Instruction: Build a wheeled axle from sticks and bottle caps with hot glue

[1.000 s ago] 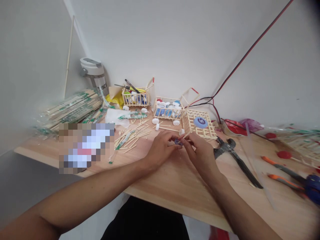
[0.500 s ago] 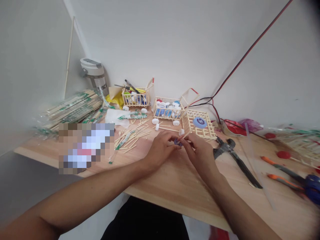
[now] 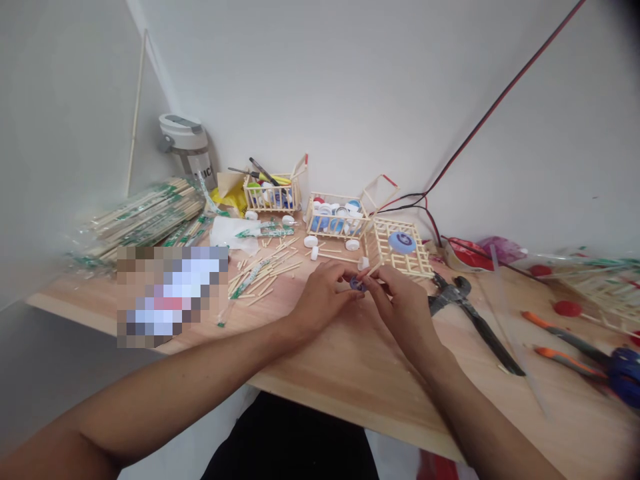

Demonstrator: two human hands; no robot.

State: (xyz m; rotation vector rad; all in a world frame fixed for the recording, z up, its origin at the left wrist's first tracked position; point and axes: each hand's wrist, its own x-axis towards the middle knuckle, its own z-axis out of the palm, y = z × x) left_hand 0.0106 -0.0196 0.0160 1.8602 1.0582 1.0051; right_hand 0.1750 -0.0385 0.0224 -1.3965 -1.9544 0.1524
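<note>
Left grip (image 3: 323,293): My thumb and finger are pinched nearly together on a small round blue-purple plastic cap (image 3: 357,284).
Right grip (image 3: 400,297): My fingertips are pinched close on a thin pale wooden stick (image 3: 373,269), which slants down to the cap.
Cap: It is between my two grips, over the pale brown wooden bench (image 3: 330,380). If I pinch it too loosely, it might pop away.
Stick: I can't tell if it goes right through the cap. A crooked push could make it skid and poke my finger; too hard a push might snap it.
Black metal pliers (image 3: 470,313): They lie just beside my right wrist, so a wide swing could bump them.
Pale wooden rod with white end caps (image 3: 337,258): It lies just past my fingers. A forward nudge could roll it.
Little pale wooden cart full of bottle caps (image 3: 333,233): It stands farther back, near the wall.
</note>
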